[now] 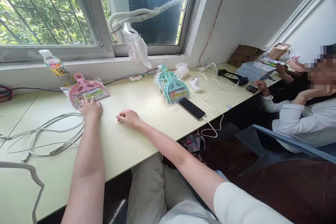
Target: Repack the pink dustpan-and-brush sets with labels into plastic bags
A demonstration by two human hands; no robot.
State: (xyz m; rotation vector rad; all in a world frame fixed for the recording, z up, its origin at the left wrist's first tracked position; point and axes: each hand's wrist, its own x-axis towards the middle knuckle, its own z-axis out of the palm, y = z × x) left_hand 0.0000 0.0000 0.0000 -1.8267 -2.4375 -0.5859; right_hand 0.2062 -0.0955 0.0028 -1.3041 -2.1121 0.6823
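Observation:
My left hand (pixel 90 107) lies with its fingers spread over the lower edge of a pink mini dustpan set (pixel 85 89) in clear plastic wrapping. The hand is open and touches the pack without being wrapped round it. On the bare tabletop to the right rests my right hand (pixel 128 117), its fingers curled in and nothing visible in them. Farther right stand several teal dustpan sets (pixel 173 85), also wrapped in plastic and bunched together. They are apart from both hands.
A drink bottle (pixel 57 66) stands behind the pink set. Coiled grey cable (pixel 39 136) lies at left. A phone (pixel 191 107) on a white cord lies near the table's edge, by a white power strip (pixel 195 84). At right a person (pixel 301 112) sits beside a blue chair (pixel 288 140).

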